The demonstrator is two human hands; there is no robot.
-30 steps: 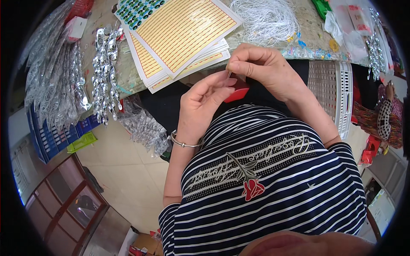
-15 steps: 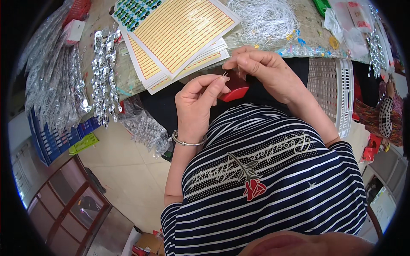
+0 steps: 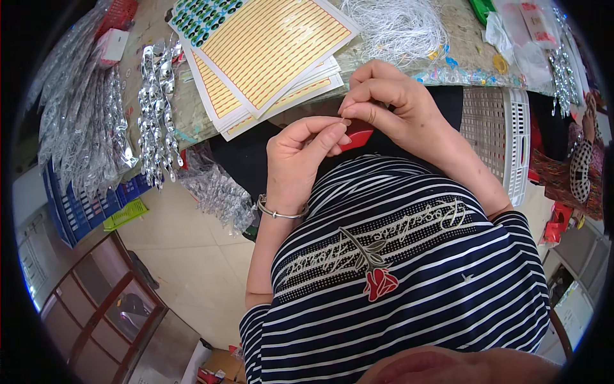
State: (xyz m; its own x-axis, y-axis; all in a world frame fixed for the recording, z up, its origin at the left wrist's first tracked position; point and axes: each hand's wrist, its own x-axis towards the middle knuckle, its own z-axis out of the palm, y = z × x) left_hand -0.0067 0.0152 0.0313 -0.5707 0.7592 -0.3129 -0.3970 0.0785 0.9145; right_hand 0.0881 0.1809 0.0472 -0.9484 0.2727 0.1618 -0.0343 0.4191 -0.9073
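Note:
My left hand (image 3: 299,150) and my right hand (image 3: 393,99) meet at the fingertips over my lap, at the table's front edge. Both are pinched. A tiny thin piece sits between the fingertips, too small to name and mostly covered by them. A red object (image 3: 357,139), partly hidden behind my fingers, lies on the dark cloth below. Beyond my left hand, printed sheets (image 3: 275,54) with yellow and red stripes are stacked on the table, with rows of green and black oval stickers (image 3: 203,19) on top. A tangle of white string (image 3: 396,32) lies behind my right hand.
Silver twisted strips (image 3: 157,115) and clear-wrapped bundles (image 3: 83,121) hang over the table's left edge. A white plastic basket (image 3: 511,144) stands at my right. Another person's spotted sleeve (image 3: 579,176) shows at the far right. A blue box (image 3: 83,208) sits below the left edge.
My right hand's fingertips have come down to meet those of the left. The thin ends that stuck out of my left pinch are now mostly covered.

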